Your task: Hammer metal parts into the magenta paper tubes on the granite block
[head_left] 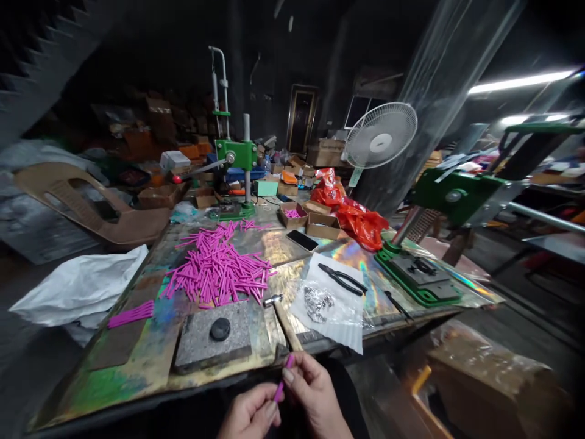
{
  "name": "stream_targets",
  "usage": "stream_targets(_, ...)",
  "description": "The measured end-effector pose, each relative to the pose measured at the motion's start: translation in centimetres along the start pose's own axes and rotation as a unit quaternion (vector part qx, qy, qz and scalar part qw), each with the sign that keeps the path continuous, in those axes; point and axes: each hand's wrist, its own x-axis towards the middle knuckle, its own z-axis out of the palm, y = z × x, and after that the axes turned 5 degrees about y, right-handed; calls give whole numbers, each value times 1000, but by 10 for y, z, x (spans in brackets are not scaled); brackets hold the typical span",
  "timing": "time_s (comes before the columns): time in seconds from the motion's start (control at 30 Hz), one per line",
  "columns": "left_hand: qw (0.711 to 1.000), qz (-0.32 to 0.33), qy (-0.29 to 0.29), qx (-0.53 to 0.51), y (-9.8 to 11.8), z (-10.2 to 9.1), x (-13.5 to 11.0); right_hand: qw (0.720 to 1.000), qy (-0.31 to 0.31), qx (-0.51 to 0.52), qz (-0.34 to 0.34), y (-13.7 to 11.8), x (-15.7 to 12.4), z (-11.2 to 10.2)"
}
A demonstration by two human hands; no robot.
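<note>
Both my hands meet below the near edge of the worktable (137, 366). My left hand (249, 417) and my right hand (313, 393) pinch one pink stick (283, 378) between their fingertips, held nearly upright. A large heap of the same pink sticks (217, 268) lies on the table's middle left. A small bundle of pink sticks (130, 314) rests near the left edge. Right in front of me sits a grey stone block (194, 344) with a black round disc (220, 328) on it. A wooden-handled hammer (283, 317) lies beside the block.
Black pliers (342, 278) and a plastic bag of shiny metal parts (319, 302) lie to the right. Green hand presses stand at the back (235, 155) and right (420, 277). A phone (302, 240), cardboard boxes (322, 225), an orange bag (356, 216) and a white fan (379, 134) sit behind.
</note>
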Motion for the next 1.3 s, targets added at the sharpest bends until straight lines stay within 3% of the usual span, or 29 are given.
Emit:
stream_targets(0.23, 998, -49, -16, -36, 5, 8, 3, 999, 32, 5, -8, -10, 1, -7)
stream_targets(0.47, 995, -80, 4, -55, 15, 13, 5, 999, 46, -6, -13, -17, 5, -14)
stream_targets(0.7, 981, -85, 82, -156, 25, 13, 8, 996, 71, -47, -10, -16, 3, -25)
stream_targets(0.83, 965, -73, 144, -205, 28, 23, 10, 998, 54, 18, 7, -8, -1, -22)
stream_targets(0.97, 969, -39, 175, -172, 24, 34, 15, 998, 29, 55, 30, 7, -4, -15)
stream_targets(1.03, 970, -26, 186, -151, 21, 36, 18, 999, 12, 31, 38, 11, -4, -15)
stream_targets(1.1, 968, -24, 207, -143, 20, 35, 21, 998, 12, -66, 19, 8, 0, -23)
stream_targets(1.17, 961, -20, 234, -147, 19, 32, 22, 968, 53, -240, -52, -6, 11, -39)
stream_targets(1.2, 957, -16, 245, -151, 19, 31, 22, 921, 89, -361, -119, -17, 19, -50)
stream_targets(1.3, 951, -9, 267, -155, 19, 28, 23, 864, 146, -454, -163, -49, 52, -87)
